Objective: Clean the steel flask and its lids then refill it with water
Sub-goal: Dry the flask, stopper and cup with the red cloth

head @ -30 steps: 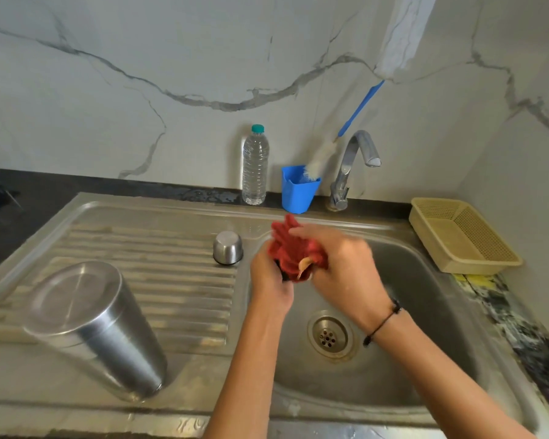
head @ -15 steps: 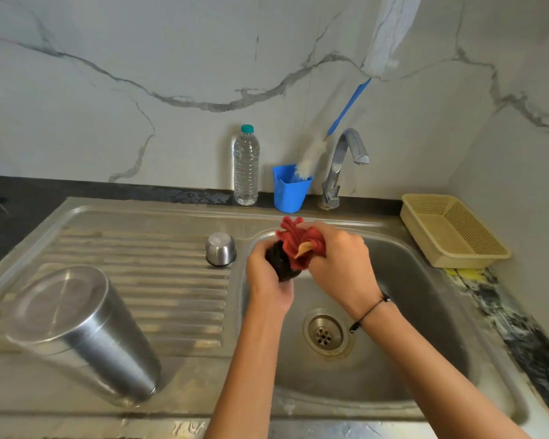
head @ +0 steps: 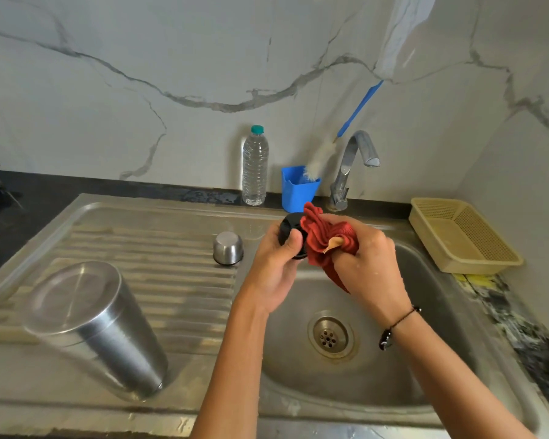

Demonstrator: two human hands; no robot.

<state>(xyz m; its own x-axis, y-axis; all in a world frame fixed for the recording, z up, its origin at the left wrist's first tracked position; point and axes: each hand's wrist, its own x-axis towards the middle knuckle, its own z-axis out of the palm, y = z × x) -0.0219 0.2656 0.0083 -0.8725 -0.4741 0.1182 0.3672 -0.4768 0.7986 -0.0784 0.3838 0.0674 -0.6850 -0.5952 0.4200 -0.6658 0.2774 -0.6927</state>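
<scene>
Light: bright, even daylight, soft shadows
Glare: sheen on the flask [head: 92,327] and sink [head: 159,248]
Edges: wide-angle bending, corners kinda soft

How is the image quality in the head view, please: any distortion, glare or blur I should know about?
Head view: wide-angle distortion bows the sink rim and makes the steel flask lean outward, softly smeared near the edge; soft glare streaks the drainboard ribs; both hands, the black lid and red cloth are sharp and evenly lit.
</scene>
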